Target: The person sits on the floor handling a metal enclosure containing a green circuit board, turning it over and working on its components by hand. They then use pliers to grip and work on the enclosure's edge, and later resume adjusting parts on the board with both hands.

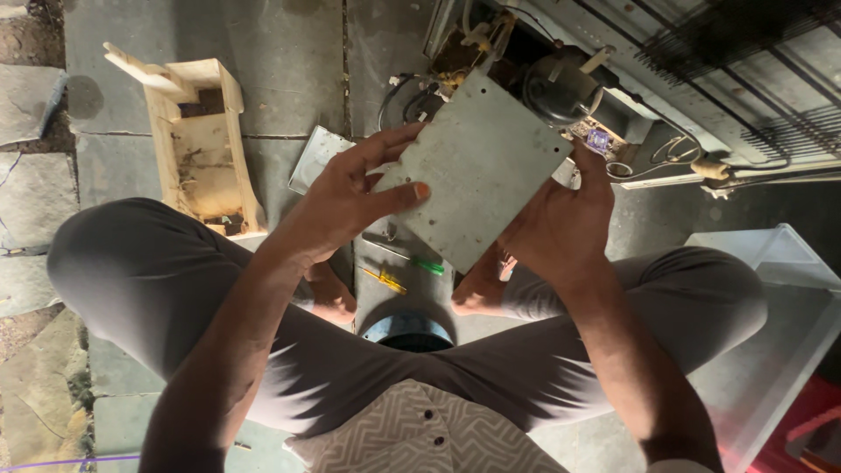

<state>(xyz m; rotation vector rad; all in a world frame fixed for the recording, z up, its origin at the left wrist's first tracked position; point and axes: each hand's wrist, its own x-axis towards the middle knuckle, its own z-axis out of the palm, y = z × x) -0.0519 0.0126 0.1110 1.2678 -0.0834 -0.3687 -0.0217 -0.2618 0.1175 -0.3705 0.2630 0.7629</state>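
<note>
Got the grey metal cover plate (pixel 477 171) off, both hands clamped on it: left hand (pixel 342 197) at 9 o'clock, right hand (pixel 561 223) at 3. Compressor (pixel 561 88) at 12 o'clock sits exposed, screwdrivers (pixel 407 271) untouched on the floor.

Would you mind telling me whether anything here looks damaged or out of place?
Yes. The wooden box on the stone floor looks broken, with one slat sticking out askew at its top corner. Both hands, left and right, hold a scuffed grey metal plate. Loose screwdrivers lie between the feet.
</note>
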